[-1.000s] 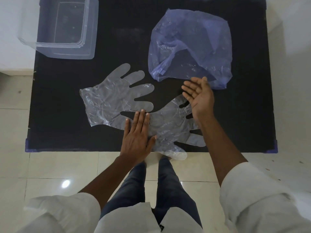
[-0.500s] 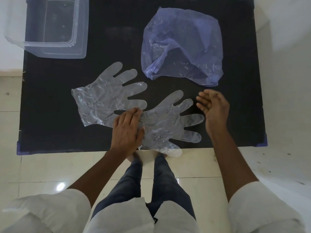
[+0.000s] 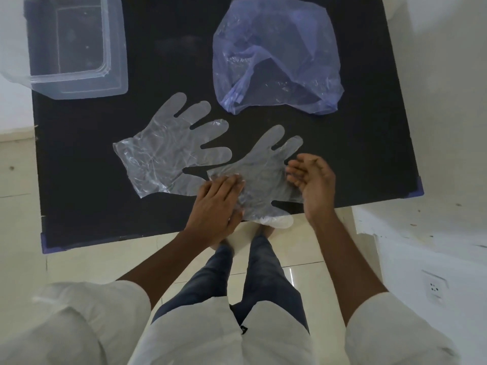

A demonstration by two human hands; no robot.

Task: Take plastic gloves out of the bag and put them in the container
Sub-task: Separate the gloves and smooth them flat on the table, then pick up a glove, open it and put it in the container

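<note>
Two clear plastic gloves lie flat on the black table (image 3: 79, 206). The left glove (image 3: 168, 151) lies spread with its fingers pointing up and right. The right glove (image 3: 263, 175) overlaps the table's near edge. My left hand (image 3: 216, 206) rests palm down on the right glove's cuff side. My right hand (image 3: 313, 183) hovers over that glove's right fingers, palm turned up and inward, fingers apart, holding nothing. The blue plastic bag (image 3: 276, 54) lies crumpled at the far right. The clear container (image 3: 116, 48) stands at the far left corner, with nothing visible inside.
The table's near edge runs just in front of my hands, with purple corner caps (image 3: 44, 242). Below are a tiled floor, my legs and a white wall with a socket (image 3: 434, 288) at the right.
My right hand moved left from beside the glove to above its right fingers. My left hand stays pressed on the same glove. The view shifted slightly.
</note>
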